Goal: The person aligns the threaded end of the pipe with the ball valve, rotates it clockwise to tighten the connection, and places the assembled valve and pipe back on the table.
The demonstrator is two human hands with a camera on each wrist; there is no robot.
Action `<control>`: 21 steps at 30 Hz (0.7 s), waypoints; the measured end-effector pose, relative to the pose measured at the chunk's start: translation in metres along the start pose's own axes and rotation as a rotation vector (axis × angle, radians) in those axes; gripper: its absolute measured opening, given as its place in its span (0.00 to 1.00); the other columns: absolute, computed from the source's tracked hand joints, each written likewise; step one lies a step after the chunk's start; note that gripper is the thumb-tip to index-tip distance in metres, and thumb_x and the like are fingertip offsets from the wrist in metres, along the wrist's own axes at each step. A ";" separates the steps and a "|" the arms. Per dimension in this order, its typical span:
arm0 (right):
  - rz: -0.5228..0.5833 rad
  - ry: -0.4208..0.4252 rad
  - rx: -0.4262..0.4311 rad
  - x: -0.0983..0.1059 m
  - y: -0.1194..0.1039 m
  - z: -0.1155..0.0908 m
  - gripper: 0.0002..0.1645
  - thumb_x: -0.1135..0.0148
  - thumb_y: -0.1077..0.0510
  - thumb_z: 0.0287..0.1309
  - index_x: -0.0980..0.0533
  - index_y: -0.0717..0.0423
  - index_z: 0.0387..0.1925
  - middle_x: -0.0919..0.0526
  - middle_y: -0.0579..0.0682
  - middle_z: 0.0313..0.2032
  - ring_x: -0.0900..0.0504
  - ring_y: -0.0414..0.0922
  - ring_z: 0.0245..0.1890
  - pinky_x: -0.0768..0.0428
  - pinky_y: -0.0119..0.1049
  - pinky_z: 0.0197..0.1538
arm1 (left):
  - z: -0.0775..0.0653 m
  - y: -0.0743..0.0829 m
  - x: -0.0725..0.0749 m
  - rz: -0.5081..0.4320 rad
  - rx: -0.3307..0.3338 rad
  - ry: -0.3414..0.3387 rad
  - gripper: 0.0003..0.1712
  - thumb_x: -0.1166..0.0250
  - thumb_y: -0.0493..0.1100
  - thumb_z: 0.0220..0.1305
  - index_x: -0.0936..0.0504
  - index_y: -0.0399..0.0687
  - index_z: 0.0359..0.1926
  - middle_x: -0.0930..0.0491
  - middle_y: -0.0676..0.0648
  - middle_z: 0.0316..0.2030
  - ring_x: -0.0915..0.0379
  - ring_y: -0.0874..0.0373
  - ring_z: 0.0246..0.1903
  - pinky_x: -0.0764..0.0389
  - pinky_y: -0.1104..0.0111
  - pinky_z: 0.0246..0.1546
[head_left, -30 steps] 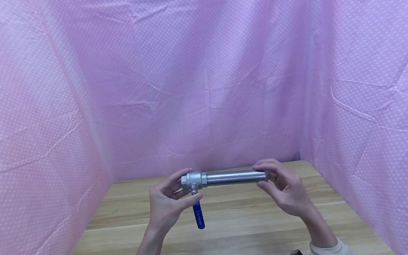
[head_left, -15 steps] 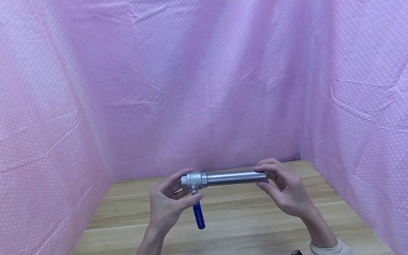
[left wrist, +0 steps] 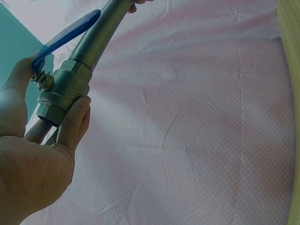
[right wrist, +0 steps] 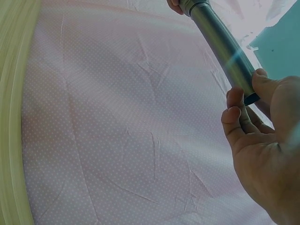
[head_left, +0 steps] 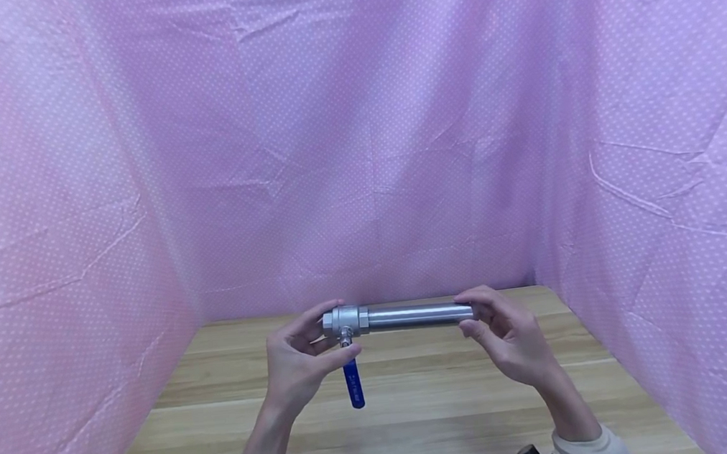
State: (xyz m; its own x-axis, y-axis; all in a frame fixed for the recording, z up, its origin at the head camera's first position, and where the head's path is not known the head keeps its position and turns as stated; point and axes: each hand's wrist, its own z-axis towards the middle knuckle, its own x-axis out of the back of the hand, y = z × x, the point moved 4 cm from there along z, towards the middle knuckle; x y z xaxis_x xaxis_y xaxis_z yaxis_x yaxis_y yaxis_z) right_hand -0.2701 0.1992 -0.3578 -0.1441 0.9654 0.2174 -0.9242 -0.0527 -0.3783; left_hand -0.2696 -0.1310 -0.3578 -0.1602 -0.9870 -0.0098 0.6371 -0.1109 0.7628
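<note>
Holding a metal valve (head_left: 345,316) and a pipe (head_left: 419,315) in one straight line, raised above the table (head_left: 417,399), a person has both bare hands at work. With the valve as landmark, the left hand (head_left: 294,366) is at its left end, fingers curled behind and under the body, thumb laid across the blue lever (head_left: 354,385) near its base. The pipe runs out from the valve's right side, and the right hand (head_left: 515,340) pinches the pipe's end farthest from the valve between thumb and fingertips. The step in hand looks like turning or checking the joint between the two — a judgement, as no twist can be read here. The next move would seem to call for a firm left grip on the valve while the right fingers guide the pipe squarely, so the ridges like threads (left wrist: 80,58) just beside the valve do not bind. The valve is dull silver, with faceted ends, a rounded middle and raised lettering too small to read; the pipe is a smooth, shiny cylinder. The lever — narrow and round-tipped — points from the valve toward the person. Below the valve spreads pale wood grain; beyond it hangs creased pink-lilac cloth (head_left: 357,148) with small white dots.
</note>
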 end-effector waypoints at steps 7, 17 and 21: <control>0.017 -0.003 -0.001 0.000 -0.001 0.002 0.34 0.37 0.93 0.50 0.24 0.83 0.61 0.15 0.58 0.58 0.20 0.41 0.38 0.16 0.30 0.32 | 0.000 0.000 0.000 0.007 0.007 0.001 0.39 0.19 0.19 0.51 0.16 0.26 0.66 0.05 0.55 0.54 0.05 0.59 0.52 0.03 0.61 0.58; 0.006 -0.016 -0.001 -0.001 -0.003 0.001 0.36 0.38 0.95 0.47 0.24 0.82 0.61 0.17 0.57 0.58 0.20 0.41 0.42 0.16 0.29 0.36 | -0.001 0.000 0.000 0.008 -0.004 0.000 0.38 0.19 0.18 0.51 0.16 0.25 0.66 0.06 0.55 0.53 0.06 0.60 0.51 0.03 0.61 0.57; -0.008 -0.019 -0.013 0.000 -0.003 0.002 0.36 0.38 0.94 0.49 0.23 0.81 0.61 0.17 0.56 0.57 0.21 0.41 0.41 0.17 0.29 0.35 | -0.001 0.000 0.000 0.006 -0.003 0.000 0.38 0.19 0.18 0.51 0.16 0.25 0.66 0.06 0.56 0.54 0.05 0.60 0.52 0.03 0.61 0.57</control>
State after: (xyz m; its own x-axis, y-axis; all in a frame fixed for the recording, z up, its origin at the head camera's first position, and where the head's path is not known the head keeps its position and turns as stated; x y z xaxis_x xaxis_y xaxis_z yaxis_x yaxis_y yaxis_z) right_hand -0.2677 0.1987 -0.3553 -0.1436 0.9607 0.2375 -0.9206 -0.0416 -0.3883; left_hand -0.2692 -0.1311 -0.3582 -0.1568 -0.9876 -0.0049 0.6401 -0.1054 0.7611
